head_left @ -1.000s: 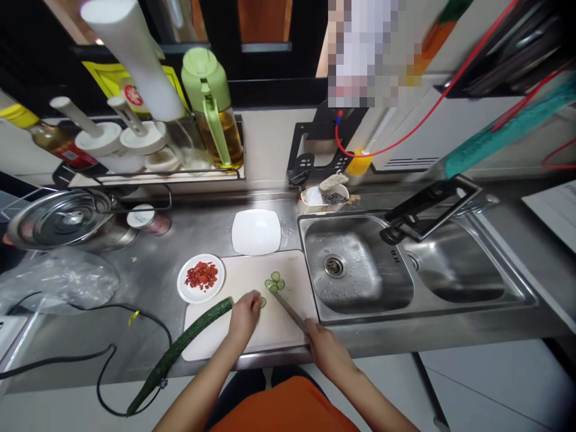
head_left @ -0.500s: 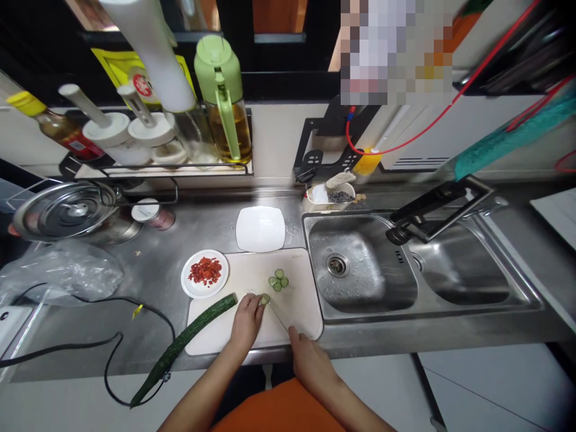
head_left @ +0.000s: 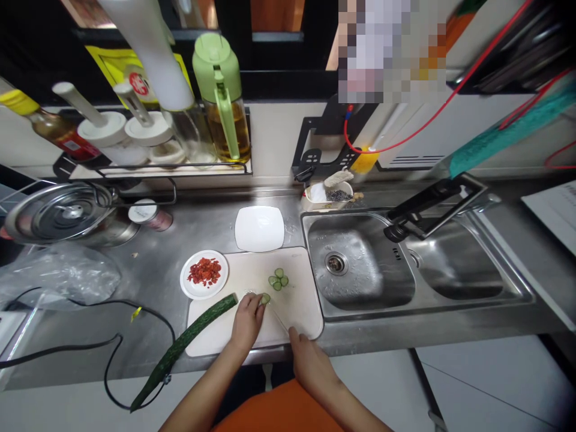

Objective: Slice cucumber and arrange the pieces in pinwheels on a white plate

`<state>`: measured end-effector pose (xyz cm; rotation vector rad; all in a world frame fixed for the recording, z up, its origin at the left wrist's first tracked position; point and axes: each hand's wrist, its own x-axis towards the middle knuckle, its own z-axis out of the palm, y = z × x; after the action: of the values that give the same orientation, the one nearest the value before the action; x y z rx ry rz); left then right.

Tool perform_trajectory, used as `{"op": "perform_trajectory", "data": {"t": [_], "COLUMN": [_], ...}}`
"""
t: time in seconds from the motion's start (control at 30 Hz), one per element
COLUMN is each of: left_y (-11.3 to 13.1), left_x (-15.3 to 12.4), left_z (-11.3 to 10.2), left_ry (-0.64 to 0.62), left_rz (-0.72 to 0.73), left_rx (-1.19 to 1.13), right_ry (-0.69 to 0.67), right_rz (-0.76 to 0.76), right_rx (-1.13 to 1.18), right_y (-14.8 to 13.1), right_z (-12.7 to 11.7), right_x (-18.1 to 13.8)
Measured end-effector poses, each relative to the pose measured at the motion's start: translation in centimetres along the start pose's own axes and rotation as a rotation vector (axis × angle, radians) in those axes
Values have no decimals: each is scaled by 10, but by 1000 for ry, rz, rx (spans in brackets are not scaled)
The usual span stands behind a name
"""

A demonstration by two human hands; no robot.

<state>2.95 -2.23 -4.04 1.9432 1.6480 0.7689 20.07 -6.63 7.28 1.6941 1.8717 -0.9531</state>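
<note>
On the white cutting board (head_left: pixel 252 267), my left hand (head_left: pixel 247 321) is closed on a short cucumber piece (head_left: pixel 265 298), whose cut end shows at my fingertips. My right hand (head_left: pixel 308 359) grips a knife (head_left: pixel 279 318); its thin blade reaches up and left to the cucumber piece, and its handle is hidden in my palm. Several cucumber slices (head_left: pixel 278 279) lie in a small cluster beyond the blade. To the left of my left hand, a long dark green cucumber (head_left: pixel 184 344) lies across the board's left edge, its far end reaching past the counter front.
A plate of chopped red pieces (head_left: pixel 204 272) overlaps the board's left corner. Behind the board sits a white square dish (head_left: pixel 260 228). The double steel sink (head_left: pixel 364 264) adjoins on the right. A black cable (head_left: pixel 148 309) and a plastic bag (head_left: pixel 63 273) lie at left.
The view has shifted very slightly. Both hands, the knife and the cucumber piece keep nearly the same places on the board.
</note>
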Motion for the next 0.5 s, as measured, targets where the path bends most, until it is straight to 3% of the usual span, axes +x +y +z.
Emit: {"op": "perform_trajectory", "data": {"t": [0.5], "left_y": [-1], "left_x": [1], "left_z": [0], "left_ry": [-27], "left_rz": [-14], "left_rx": [-13], "right_ry": [-58], "right_rz": [39], "right_rx": [40], "right_y": [-13], "right_z": [-12], "right_x": [0]}}
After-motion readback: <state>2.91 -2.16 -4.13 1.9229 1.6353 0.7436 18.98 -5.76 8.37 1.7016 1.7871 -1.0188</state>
